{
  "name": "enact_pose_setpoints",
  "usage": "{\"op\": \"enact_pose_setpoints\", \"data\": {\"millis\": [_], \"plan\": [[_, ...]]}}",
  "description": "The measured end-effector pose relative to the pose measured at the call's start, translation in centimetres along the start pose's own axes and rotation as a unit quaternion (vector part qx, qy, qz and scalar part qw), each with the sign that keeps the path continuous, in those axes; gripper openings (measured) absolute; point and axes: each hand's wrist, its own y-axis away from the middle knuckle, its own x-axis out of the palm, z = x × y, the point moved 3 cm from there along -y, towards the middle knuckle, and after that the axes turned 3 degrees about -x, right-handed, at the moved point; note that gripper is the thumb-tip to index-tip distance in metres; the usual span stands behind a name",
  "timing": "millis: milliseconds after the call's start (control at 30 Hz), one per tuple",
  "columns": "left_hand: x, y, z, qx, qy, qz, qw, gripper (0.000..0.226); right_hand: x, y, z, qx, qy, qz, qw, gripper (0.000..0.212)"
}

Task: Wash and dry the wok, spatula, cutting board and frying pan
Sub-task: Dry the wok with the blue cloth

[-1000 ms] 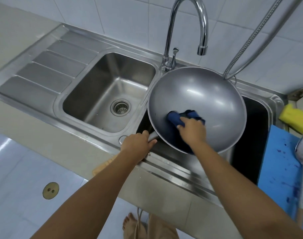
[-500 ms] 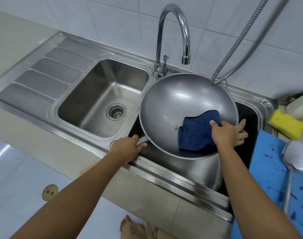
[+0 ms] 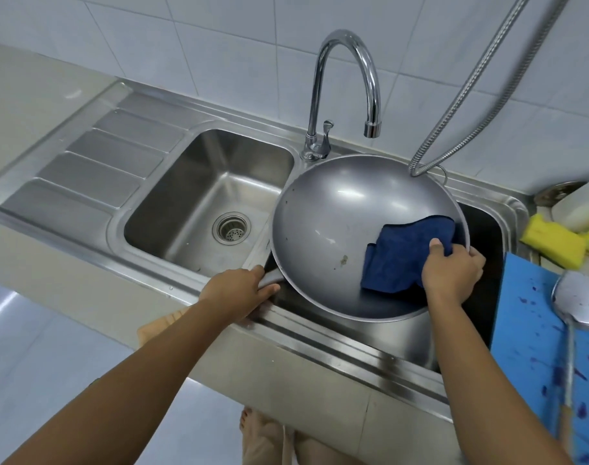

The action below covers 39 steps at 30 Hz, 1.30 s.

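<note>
Steel wok handle beneath left hand

White tiled wall across the top of the frame. Beige counter at upper left, with a steel double sink set in. Glossy pale floor tiles at lower left, catching light.
</note>
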Motion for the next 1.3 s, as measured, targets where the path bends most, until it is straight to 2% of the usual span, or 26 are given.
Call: {"op": "enact_pose_setpoints", "data": {"millis": [267,367,467,567,733,833,867,967,1067,1133,1200,1300], "plan": [[-3.2,1.1,6.9,0.011,-0.042,-0.019,0.999,0.043,2.1,6.2,2.8,-0.003,-0.058,-0.023,0.998,0.035],[-3.8,0.9,9.0,-0.002,-0.053,0.005,0.999,0.043,3.1,8.4,3.4,0.001,-0.074,-0.033,0.997,0.033],[-4.2,0.2,9.3,-0.017,-0.064,0.025,0.997,0.045,3.6,9.4,3.5,0.004,-0.069,-0.051,0.996,0.034],[-3.6,0.0,8.4,-0.017,-0.072,-0.005,0.997,0.048,3.7,9.7,3.3,0.008,-0.061,-0.056,0.997,0.035],[-2.6,0.2,8.4,-0.005,-0.046,-0.023,0.999,0.046,3.5,10.2,2.4,0.019,0.001,-0.049,0.999,0.037],[-3.1,0.5,8.1,0.014,-0.065,-0.034,0.997,0.048,3.2,11.0,2.5,-0.016,0.136,-0.063,0.989,0.035],[-3.3,0.6,8.1,0.016,-0.073,-0.037,0.997,0.049,3.4,11.4,2.5,-0.035,0.191,-0.050,0.980,0.041],[-3.8,0.7,8.0,0.024,-0.086,-0.030,0.996,0.052,5.4,13.1,2.1,-0.082,0.305,0.070,0.946,0.092],[-3.6,1.0,8.0,0.032,-0.096,-0.035,0.994,0.049,7.5,15.0,3.0,-0.110,0.287,0.189,0.932,0.115],[-3.5,1.2,7.8,0.037,-0.101,-0.042,0.993,0.049,9.0,16.5,4.4,-0.127,0.248,0.259,0.925,0.110],[-3.8,1.3,7.7,0.041,-0.108,-0.044,0.992,0.052,10.4,17.9,5.2,-0.171,0.235,0.306,0.907,0.092],[-4.6,1.1,7.2,0.044,-0.120,-0.037,0.991,0.057,10.5,16.6,4.3,-0.232,0.241,0.332,0.882,0.063]]}}
